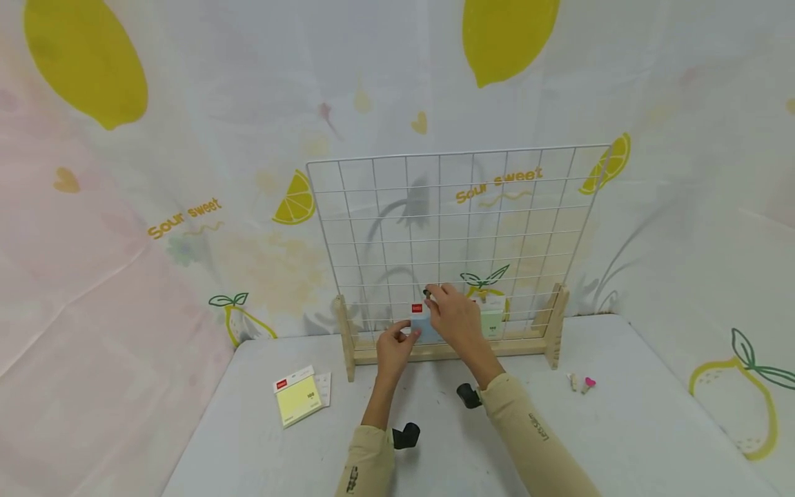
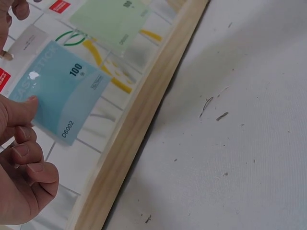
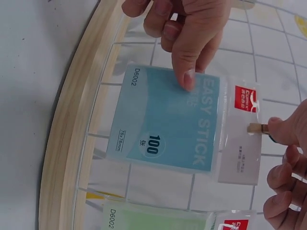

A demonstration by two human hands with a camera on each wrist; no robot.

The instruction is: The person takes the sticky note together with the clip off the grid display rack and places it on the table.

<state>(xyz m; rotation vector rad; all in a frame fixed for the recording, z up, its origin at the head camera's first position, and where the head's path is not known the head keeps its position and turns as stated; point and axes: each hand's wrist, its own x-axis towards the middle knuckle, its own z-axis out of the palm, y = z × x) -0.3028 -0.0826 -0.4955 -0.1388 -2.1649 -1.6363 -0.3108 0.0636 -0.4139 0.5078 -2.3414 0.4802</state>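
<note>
A blue sticky-note pack [image 3: 168, 120] with a white header lies against the white wire grid [image 1: 439, 241], low down near its wooden base. My left hand [image 1: 393, 352] grips the pack's side edge, its thumb on the front face, as the left wrist view [image 2: 21, 158] also shows. Between the thumb and fingers of my right hand [image 1: 458, 319] is a small wooden clothespin [image 3: 256, 128]. The clothespin's tip overlaps the header's top edge; its far end is hidden by the fingers. Just to the right, a green sticky-note pack [image 1: 492, 323] hangs on the grid.
On the white table at left, a yellow sticky-note pack [image 1: 299, 398] partly covers a white card [image 1: 324, 388]. Two small clothespins lie at right, one with a pink heart [image 1: 589, 382]. The grid's wooden feet [image 1: 557, 328] stand at both ends.
</note>
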